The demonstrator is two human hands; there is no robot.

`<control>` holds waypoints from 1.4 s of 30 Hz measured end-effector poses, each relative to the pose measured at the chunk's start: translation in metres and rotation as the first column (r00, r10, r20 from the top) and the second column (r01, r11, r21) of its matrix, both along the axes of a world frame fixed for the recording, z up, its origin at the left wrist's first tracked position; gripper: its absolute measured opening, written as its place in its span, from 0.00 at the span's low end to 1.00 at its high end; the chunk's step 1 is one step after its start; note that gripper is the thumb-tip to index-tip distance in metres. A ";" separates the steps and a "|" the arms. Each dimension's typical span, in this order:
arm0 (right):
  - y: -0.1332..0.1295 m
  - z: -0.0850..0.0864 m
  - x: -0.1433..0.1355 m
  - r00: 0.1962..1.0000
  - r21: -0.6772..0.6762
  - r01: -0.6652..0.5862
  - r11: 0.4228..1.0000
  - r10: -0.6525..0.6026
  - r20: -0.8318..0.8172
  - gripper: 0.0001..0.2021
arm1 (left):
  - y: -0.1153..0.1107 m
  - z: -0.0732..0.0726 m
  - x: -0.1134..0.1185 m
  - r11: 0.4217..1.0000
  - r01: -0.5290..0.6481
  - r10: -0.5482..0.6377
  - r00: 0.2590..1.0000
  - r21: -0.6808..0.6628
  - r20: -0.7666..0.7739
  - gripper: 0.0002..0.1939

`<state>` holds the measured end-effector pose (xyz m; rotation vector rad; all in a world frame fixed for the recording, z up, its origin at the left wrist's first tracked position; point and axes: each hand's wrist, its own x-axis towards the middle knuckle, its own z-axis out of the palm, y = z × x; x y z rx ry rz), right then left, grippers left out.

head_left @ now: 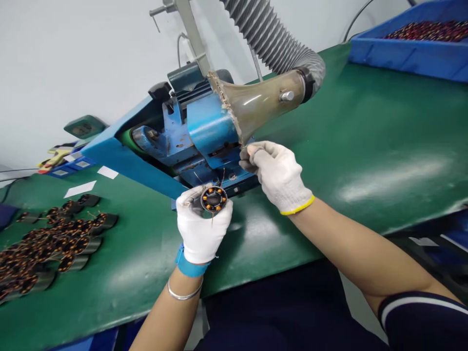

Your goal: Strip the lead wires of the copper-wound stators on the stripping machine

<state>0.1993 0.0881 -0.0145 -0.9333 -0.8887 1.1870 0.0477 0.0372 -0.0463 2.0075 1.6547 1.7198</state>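
My left hand (201,229), in a white glove with a blue wrist strap, grips a motor stator (215,210) upright in front of the machine. The stator is a round dark ring with copper windings inside, and thin wire ends stick out of it. My right hand (280,170), in a white glove with a yellow cuff, is closed in a pinch just below the clear funnel hood. Whatever lies between its fingertips is too small or hidden to make out. Right behind both hands stands the blue belt-driven machine (212,124).
A translucent suction hood (266,100) joins a grey corrugated hose (266,34). Many stators (73,243) lie on the green table (139,273) at left, near paper slips (80,189). A blue bin (405,56) of small reddish parts stands at back right.
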 end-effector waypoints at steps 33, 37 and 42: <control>-0.030 -0.011 -0.025 0.869 0.144 -0.247 0.958 0.153 0.471 0.28 | 0.002 0.005 0.006 0.999 -0.029 0.028 0.999 -0.034 -0.040 0.25; -0.043 -0.016 -0.026 0.735 0.175 -0.412 0.894 0.213 0.644 0.26 | -0.038 -0.016 -0.043 0.947 -0.016 0.013 1.000 -0.320 -0.013 0.27; -0.052 -0.019 -0.025 0.672 0.304 -0.459 0.835 0.103 0.733 0.22 | -0.064 -0.018 -0.124 0.563 -0.478 0.410 0.870 -0.674 -0.274 0.41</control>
